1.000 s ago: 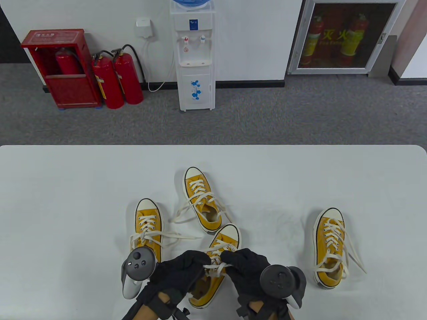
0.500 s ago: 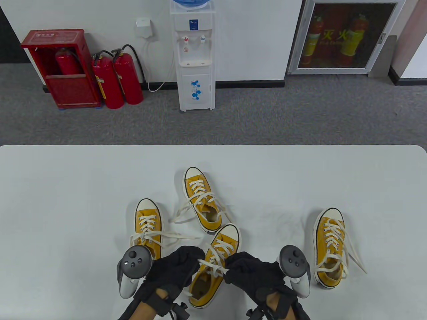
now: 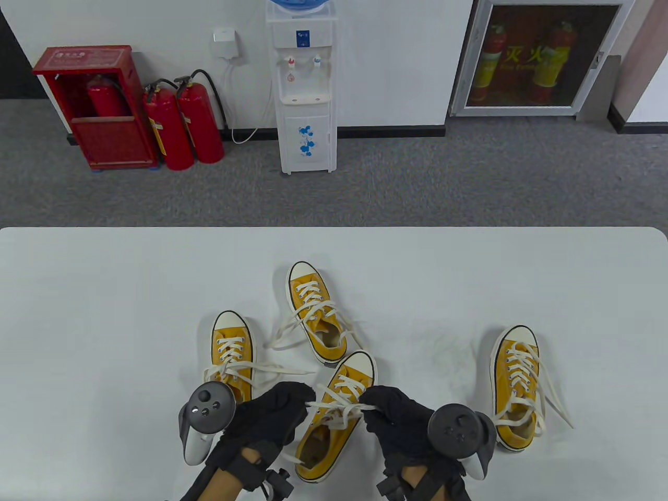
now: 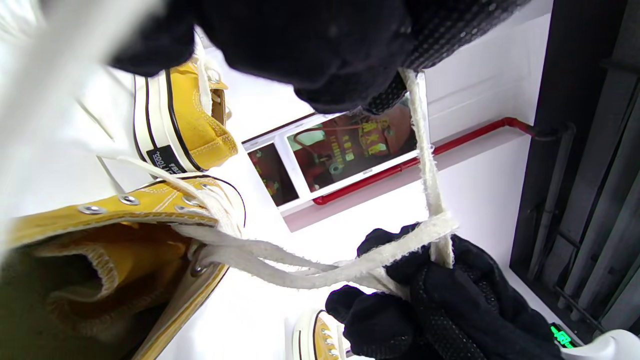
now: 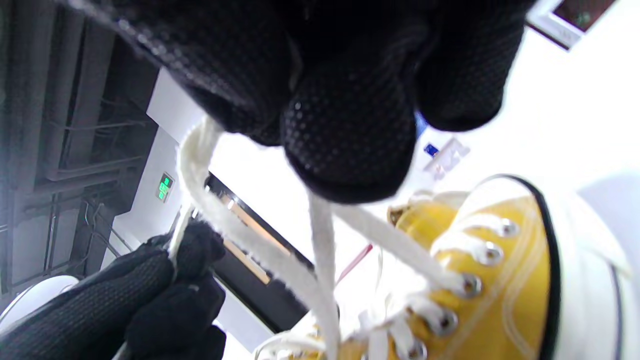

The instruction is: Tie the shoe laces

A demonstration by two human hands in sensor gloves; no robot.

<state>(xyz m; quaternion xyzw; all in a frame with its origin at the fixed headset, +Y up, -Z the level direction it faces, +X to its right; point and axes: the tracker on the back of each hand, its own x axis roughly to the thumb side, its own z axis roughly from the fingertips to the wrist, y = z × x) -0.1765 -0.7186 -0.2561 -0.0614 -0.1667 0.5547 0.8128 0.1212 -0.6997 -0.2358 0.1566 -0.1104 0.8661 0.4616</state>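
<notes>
Nearest yellow shoe (image 3: pixel 334 417) sits at the table's (image 3: pixel 104 292) front edge, between both hands. Left hand (image 3: pixel 269 417) and right hand (image 3: pixel 399 417) each pinch a strand of its white lace (image 3: pixel 336 409), held taut above the eyelets, likely to cinch a first knot.

4 yellow shoes (image 3: pixel 233 357), 2 gloved hands (image 3: pixel 271 417), 3 red extinguishers (image 3: pixel 169 128) maybe, 1 water dispenser (image 3: pixel 305 88).
</notes>
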